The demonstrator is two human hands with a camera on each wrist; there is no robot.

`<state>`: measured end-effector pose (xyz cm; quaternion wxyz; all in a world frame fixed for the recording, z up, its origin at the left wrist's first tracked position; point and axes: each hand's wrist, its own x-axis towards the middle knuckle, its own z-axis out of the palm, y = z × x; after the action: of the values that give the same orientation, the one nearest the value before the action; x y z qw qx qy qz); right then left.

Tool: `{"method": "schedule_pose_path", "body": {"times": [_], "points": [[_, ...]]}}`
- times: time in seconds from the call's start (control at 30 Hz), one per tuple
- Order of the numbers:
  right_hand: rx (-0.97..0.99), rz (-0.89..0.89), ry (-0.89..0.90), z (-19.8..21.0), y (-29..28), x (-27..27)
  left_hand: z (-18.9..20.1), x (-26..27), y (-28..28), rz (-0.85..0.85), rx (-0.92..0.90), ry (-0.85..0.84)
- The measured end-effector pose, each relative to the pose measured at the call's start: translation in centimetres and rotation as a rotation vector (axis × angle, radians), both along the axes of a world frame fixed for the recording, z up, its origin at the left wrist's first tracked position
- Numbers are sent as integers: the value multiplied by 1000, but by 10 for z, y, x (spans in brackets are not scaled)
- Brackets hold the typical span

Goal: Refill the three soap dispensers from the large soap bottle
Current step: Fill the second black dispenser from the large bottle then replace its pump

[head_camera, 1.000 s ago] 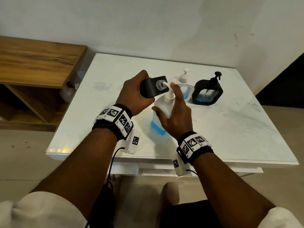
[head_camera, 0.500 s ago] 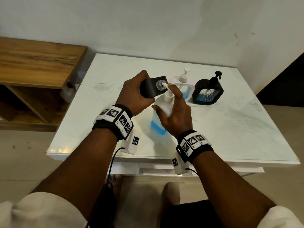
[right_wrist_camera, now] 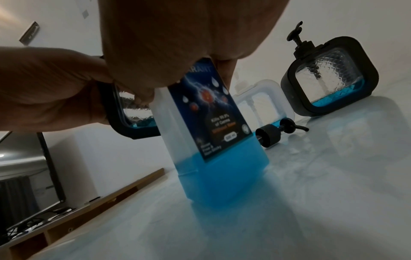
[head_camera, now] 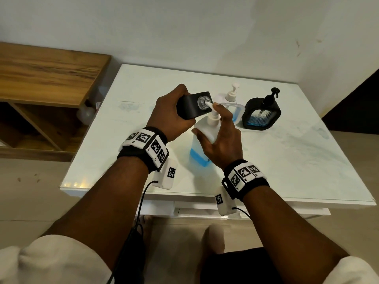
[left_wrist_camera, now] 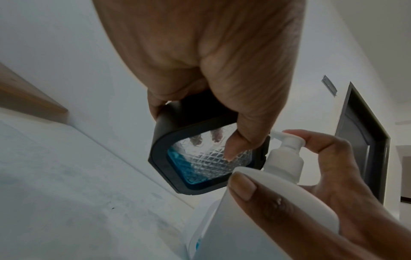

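My left hand (head_camera: 170,115) grips a black square dispenser (head_camera: 194,107) tilted on its side, its open neck facing the spout of the large soap bottle (head_camera: 203,140). The dispenser (left_wrist_camera: 200,158) holds a little blue soap in one corner. The large bottle (right_wrist_camera: 211,140) stands on the white table (head_camera: 287,160), about a third full of blue soap. My right hand (head_camera: 221,138) wraps its shoulder, thumb on the side, a finger on the pump head (left_wrist_camera: 289,142). A white-framed dispenser (head_camera: 231,105) and a second black dispenser (head_camera: 261,113) stand behind.
A loose black pump cap (right_wrist_camera: 275,132) lies on the table between the large bottle and the white-framed dispenser. A wooden shelf unit (head_camera: 47,78) stands to the left of the table. The wall runs close behind the table.
The black dispenser's neck has come closer to the large bottle's spout, and my right finger has settled on the pump head. The other bottles stayed put.
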<state>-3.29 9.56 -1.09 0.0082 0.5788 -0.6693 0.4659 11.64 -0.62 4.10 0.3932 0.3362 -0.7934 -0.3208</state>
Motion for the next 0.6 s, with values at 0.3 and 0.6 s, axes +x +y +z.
{"method": "schedule_pose_path", "body": {"times": [0.3, 0.6], "points": [[41, -5, 14, 0, 3, 2, 0, -2, 1, -9, -2, 6], [3, 1, 16, -1, 0, 2, 1, -1, -1, 1, 4, 11]]}}
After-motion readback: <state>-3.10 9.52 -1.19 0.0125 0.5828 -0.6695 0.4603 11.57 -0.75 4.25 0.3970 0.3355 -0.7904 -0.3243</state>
